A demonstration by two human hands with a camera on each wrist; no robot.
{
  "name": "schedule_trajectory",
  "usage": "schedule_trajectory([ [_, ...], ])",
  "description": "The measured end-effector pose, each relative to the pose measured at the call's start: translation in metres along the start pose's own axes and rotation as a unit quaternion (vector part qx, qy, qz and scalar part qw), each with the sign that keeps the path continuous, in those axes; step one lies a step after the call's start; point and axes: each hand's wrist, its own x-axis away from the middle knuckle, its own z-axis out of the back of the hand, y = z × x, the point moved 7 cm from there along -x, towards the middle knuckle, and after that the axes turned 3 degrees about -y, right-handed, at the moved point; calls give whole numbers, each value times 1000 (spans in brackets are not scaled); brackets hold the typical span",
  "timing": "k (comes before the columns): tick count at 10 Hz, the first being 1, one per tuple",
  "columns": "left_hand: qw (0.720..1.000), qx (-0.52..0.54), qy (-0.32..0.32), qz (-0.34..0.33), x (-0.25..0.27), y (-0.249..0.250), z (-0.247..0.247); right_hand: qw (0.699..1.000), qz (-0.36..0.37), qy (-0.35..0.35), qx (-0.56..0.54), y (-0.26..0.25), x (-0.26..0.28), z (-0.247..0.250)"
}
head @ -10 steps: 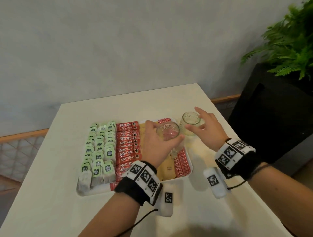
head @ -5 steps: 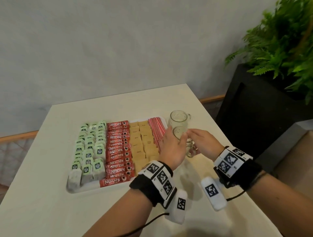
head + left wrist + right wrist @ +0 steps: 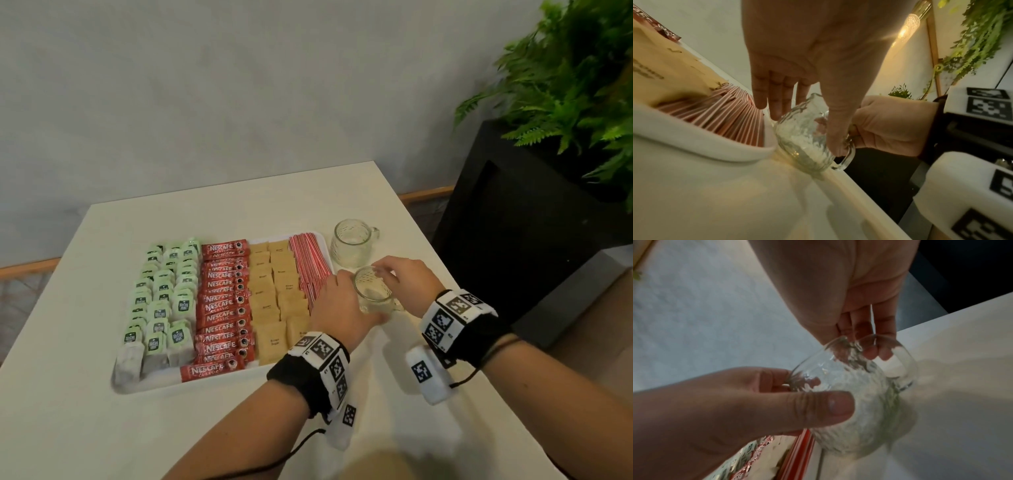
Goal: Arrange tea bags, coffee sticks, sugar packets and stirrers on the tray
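The left hand (image 3: 337, 310) curls its grip round the near glass mug (image 3: 372, 291), thumb on the side toward the person and fingers against the far wall, as the left wrist view (image 3: 809, 142) and the right wrist view (image 3: 849, 386) both show. The right hand (image 3: 406, 277) closes its grip on the same mug from above and the right, with fingertips (image 3: 871, 352) hooked over the rim beside the handle. The mug stands upright on the desk (image 3: 102, 428), just beside the right edge of the tray (image 3: 150, 385); whether glass and tray touch cannot be told.

A second ago the left hand held this mug over the tray's stirrer row while the right hand reached for the far glass mug (image 3: 352, 245). Half a second ago both hands had met on the near mug, off the tray's edge. Now it sits lower and closer to the person, and the far mug stands alone, upright, behind it on the desk.

The tray lies left of both hands. It carries, from left to right, columns of tea bags (image 3: 164, 301), coffee sticks (image 3: 224, 305), sugar packets (image 3: 277, 298) and stirrers (image 3: 310, 263). The stirrers lie nearest the left hand, whose wrist covers the row's near end. A plant (image 3: 575, 78) in a black planter (image 3: 513, 246) stands right of the desk.
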Motion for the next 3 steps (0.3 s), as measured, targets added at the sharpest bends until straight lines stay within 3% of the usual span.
schedule_trajectory([
  [3, 995, -95, 9, 17, 3, 3, 5, 999, 14, -3, 32, 1, -5, 1],
])
